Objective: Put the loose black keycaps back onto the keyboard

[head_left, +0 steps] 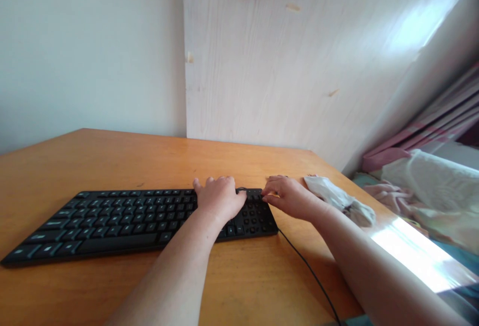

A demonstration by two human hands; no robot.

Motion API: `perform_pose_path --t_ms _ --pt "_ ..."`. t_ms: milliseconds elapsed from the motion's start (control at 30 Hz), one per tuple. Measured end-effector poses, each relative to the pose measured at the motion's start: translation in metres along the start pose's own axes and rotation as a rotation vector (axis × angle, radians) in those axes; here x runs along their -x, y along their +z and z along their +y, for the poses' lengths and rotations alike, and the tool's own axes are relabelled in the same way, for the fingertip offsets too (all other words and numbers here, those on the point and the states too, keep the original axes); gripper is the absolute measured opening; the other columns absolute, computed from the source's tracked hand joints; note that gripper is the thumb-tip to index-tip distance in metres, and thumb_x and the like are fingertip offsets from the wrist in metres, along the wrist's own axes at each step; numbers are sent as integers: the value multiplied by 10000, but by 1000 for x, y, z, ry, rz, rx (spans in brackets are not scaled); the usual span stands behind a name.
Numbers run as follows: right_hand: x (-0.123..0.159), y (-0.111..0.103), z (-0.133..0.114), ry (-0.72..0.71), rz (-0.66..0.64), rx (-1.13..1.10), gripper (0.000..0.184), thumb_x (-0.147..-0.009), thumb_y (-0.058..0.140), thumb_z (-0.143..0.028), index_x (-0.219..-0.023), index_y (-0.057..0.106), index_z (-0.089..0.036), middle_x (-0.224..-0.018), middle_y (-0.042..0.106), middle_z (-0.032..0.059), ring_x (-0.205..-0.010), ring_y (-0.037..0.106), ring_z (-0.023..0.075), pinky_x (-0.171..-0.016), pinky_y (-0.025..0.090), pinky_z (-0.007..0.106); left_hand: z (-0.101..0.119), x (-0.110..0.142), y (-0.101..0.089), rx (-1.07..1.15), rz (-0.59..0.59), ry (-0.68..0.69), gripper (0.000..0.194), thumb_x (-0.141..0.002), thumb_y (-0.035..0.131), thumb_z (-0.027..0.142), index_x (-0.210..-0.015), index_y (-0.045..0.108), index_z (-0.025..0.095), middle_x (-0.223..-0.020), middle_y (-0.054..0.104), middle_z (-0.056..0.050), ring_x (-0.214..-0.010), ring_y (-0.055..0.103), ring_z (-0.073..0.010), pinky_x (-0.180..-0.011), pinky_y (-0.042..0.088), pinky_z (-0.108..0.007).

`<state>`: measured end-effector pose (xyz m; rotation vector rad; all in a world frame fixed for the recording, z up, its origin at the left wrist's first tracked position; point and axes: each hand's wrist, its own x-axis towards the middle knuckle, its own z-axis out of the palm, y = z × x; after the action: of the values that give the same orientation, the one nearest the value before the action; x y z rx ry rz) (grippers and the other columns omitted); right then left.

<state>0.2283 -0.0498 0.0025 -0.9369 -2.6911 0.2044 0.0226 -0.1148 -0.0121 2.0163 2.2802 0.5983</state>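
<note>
A black keyboard [123, 219] lies on the wooden desk, its long side running left to right. My left hand [218, 196] rests palm down across its right half, fingers over the far edge and thumb stretched out to the right. By the far right corner, next to the number pad [256, 216], is my right hand [286, 196]. Its thumb and fingers are bent together in a pinch; anything between them is hidden. A thin black cable [309, 268] runs from near the keyboard's right end toward the desk's front edge.
A crumpled grey-white cloth [337, 199] lies on the desk [123, 156] right of my right hand. Behind stand a wall [93, 52] and a pale wood panel [262, 67]. Bedding and fabric [430, 181] are beyond the desk's right edge, where sunlight glares.
</note>
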Motion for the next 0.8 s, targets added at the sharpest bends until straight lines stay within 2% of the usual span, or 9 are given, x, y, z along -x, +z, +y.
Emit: perform_pose_path --t_ms 633,800 --pt "0 5 -2 7 -6 76 141 -867 607 -267 -823 716 -188 -834 668 57 -856 596 191 -814 440 324 -1 -2 0 6 -14 -6 355 -810 531 570 -863 668 248 -1031 726 -88 -1045 572 -364 -1017 162 -704" --pt "3 1 2 9 4 64 178 -888 577 -275 -872 737 -199 -851 687 54 -849 609 186 -825 440 320 -4 -3 3 12 -10 -8 363 -804 536 590 -859 668 256 -1012 728 -84 -1050 568 -366 -1021 163 -694"
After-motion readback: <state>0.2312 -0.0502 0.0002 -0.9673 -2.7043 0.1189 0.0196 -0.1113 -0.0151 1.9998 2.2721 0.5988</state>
